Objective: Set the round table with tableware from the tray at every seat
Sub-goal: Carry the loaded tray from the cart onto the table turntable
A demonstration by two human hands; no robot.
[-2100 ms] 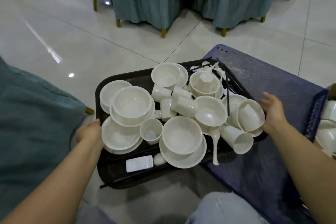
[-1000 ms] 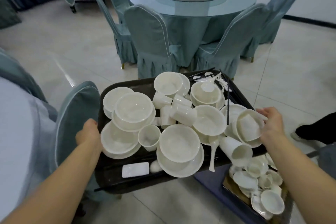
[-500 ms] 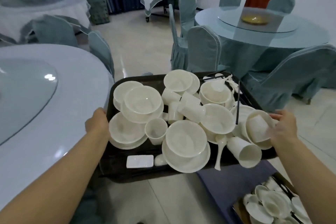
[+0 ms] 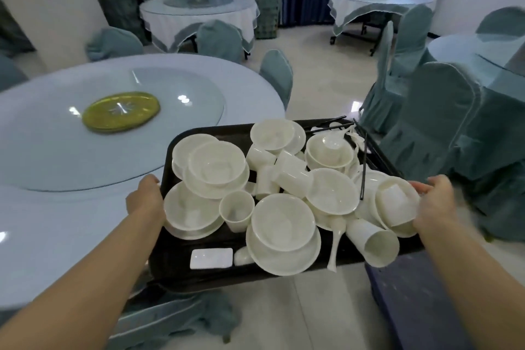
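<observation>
I carry a black tray (image 4: 181,270) in the air, crowded with white tableware: several bowls (image 4: 282,221), plates (image 4: 193,212), cups (image 4: 237,209), a spoon (image 4: 335,244), a small rectangular dish (image 4: 211,258) and black chopsticks (image 4: 363,170). My left hand (image 4: 146,199) grips the tray's left edge. My right hand (image 4: 434,202) grips its right edge. The round table (image 4: 42,207), covered in pale blue, lies to the left, with a glass turntable (image 4: 170,136) and a yellow dish (image 4: 120,111) at its centre. The tray's left end hangs over the table's rim.
Teal-covered chairs (image 4: 434,128) stand to the right, another chair (image 4: 277,71) beyond the table, and one (image 4: 170,315) is below the tray. A dark blue crate (image 4: 412,301) sits at lower right. More round tables (image 4: 199,17) stand further back by blue curtains.
I have lifted the tray off the blue crate and turned left with it. The round table with the yellow dish has come into view, and the tray now reaches its edge.
</observation>
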